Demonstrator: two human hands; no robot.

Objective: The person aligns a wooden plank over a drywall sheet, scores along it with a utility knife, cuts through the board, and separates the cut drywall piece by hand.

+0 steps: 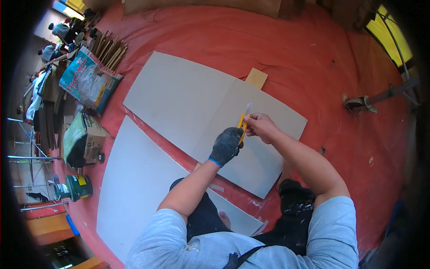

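My left hand (227, 145), in a dark work glove with a blue cuff, is closed around a yellow utility knife (242, 125). The knife points away from me, and a pale tip, seemingly its blade, shows at the far end. My right hand (262, 127) is bare, its fingers pinched at the knife's upper part. Beneath both hands lies a large pale grey board (179, 98) with a faint line across it. A second pale board (134, 179) lies to the left, nearer my body. Under the first board's far edge, a small piece of wood (256, 79) sticks out.
Red sheeting (331, 107) covers the floor. At the left are a printed sack (87, 80), a stack of wood strips (109, 51), a cardboard box (93, 139) and a green bucket (78, 187). A caster wheel (358, 103) stands at the right. People (60, 30) are far back left.
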